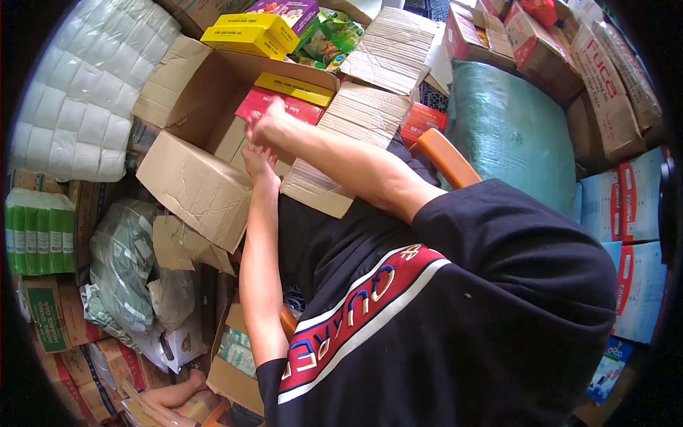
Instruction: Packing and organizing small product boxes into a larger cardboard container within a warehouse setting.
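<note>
An open cardboard carton (188, 104) with raised flaps stands in front of me. Inside it, along the far right wall, a yellow box (293, 88) and a red box (304, 110) lie side by side; both bear writing. My right hand (265, 124) is at the red box's near left edge, its fingers bent and slightly blurred. Whether it grips the box cannot be made out. Just below, my left hand (260, 161) is over the carton's opening, palm up, fingers apart and holding nothing. Pale flat surfaces show deeper in the carton.
Yellow boxes (245, 36) and green packets (333, 40) sit beyond the carton. Wrapped white rolls (80, 96) stand left, a large green bundle (507, 133) right. An orange chair arm (447, 157) is beside me. Another person's bare limb (173, 397) shows at lower left.
</note>
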### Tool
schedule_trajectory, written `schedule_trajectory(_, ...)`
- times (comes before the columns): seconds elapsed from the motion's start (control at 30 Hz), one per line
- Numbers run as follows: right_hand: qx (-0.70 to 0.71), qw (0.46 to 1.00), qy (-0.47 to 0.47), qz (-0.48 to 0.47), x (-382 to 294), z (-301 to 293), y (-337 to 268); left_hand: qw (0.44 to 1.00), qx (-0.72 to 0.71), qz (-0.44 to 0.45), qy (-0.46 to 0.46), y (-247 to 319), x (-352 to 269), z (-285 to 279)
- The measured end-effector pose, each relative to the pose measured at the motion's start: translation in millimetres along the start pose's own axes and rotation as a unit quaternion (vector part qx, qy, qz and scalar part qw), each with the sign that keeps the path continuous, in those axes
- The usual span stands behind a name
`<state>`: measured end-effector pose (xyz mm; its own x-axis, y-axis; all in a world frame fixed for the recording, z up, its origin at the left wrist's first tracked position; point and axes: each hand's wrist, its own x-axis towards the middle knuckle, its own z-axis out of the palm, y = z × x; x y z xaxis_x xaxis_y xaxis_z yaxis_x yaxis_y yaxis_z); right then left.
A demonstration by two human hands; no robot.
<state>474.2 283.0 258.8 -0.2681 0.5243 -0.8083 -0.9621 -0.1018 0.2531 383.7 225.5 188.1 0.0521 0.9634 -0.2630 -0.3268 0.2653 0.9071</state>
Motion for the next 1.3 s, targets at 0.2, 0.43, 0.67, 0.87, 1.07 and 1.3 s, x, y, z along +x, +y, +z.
schedule_trajectory(0.2,0.010,0.971,-0.225,0.079,-53,72,-57,0.997,0.010,-0.033,0.064,-10,13,-3)
schedule_trajectory(0.43,-0.058,0.960,-0.274,-0.007,-64,124,-69,0.996,0.005,-0.026,0.081,-11,10,-15)
schedule_trajectory(0.67,-0.051,0.968,-0.240,-0.049,-7,152,-109,0.997,0.005,-0.036,0.069,-6,11,-2)
schedule_trajectory(0.87,-0.089,0.957,-0.272,-0.054,-9,129,-98,0.997,0.004,-0.030,0.066,-9,10,-8)
schedule_trajectory(1.07,-0.129,0.939,-0.319,-0.015,-22,94,-119,1.000,0.012,-0.007,0.027,-8,8,2)
schedule_trajectory(1.3,-0.266,0.888,-0.365,-0.092,-43,14,-99,0.993,-0.010,0.112,-0.022,5,-5,7)
